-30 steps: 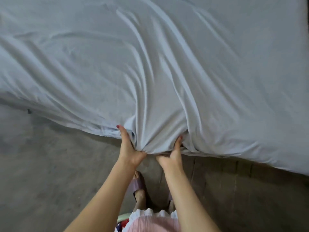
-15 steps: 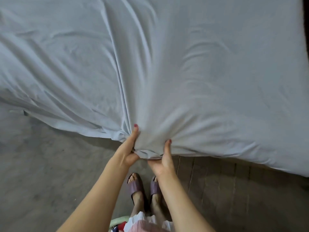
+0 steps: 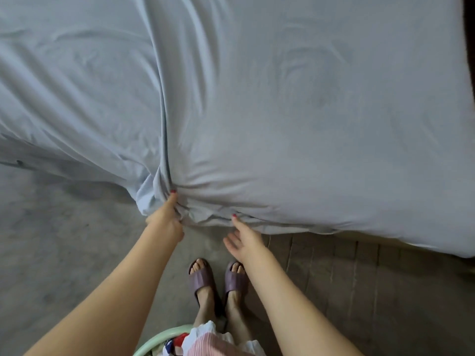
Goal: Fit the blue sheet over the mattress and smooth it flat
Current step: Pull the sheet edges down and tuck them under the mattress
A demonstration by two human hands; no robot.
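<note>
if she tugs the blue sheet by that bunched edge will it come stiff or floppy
Probably floppy: the blue sheet gathers into soft folds where the left hand grips it. It likely stretches little, since long creases run away from the grip. It seems light, as its loose edge hangs limp.

Home bedroom: sheeted mattress (image 3: pixel 282 98), bare floor (image 3: pixel 64 253), house slippers (image 3: pixel 203 278).

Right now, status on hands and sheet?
Left hand grips pale blue fabric sheet edge. Right hand open, just off it. Long crease remains.
</note>
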